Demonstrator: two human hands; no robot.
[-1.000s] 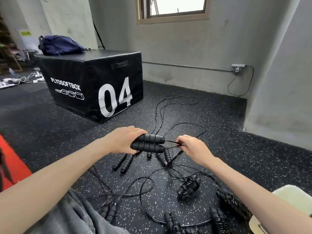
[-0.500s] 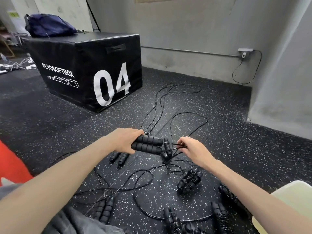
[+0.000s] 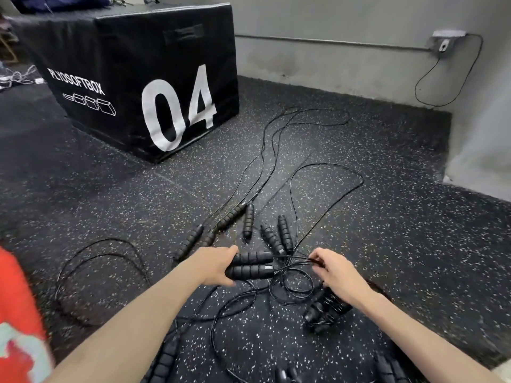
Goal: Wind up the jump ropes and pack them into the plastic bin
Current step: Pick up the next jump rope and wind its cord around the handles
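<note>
My left hand point(image 3: 214, 268) grips two black ribbed jump rope handles point(image 3: 253, 264) held side by side, pointing right. My right hand point(image 3: 336, 273) pinches the thin black cord point(image 3: 293, 259) that leaves those handles. Several more loose handles point(image 3: 276, 234) and long cords point(image 3: 326, 172) lie on the speckled floor beyond my hands. A wound-up rope bundle point(image 3: 323, 313) lies under my right wrist, and more bundles point(image 3: 387, 369) sit at the bottom edge. The plastic bin shows only as a pale sliver point(image 3: 504, 373) at the bottom right corner.
A black plyo box marked 04 point(image 3: 143, 78) stands at the upper left. Grey walls close the back and right, with a wall socket and cable point(image 3: 445, 45). A red mat point(image 3: 16, 313) lies at the left edge. A cord loop point(image 3: 96, 261) lies left of my arm.
The view has tilted down, so the box top and window left the frame. My hands have kept the same hold on the handles and cord.
</note>
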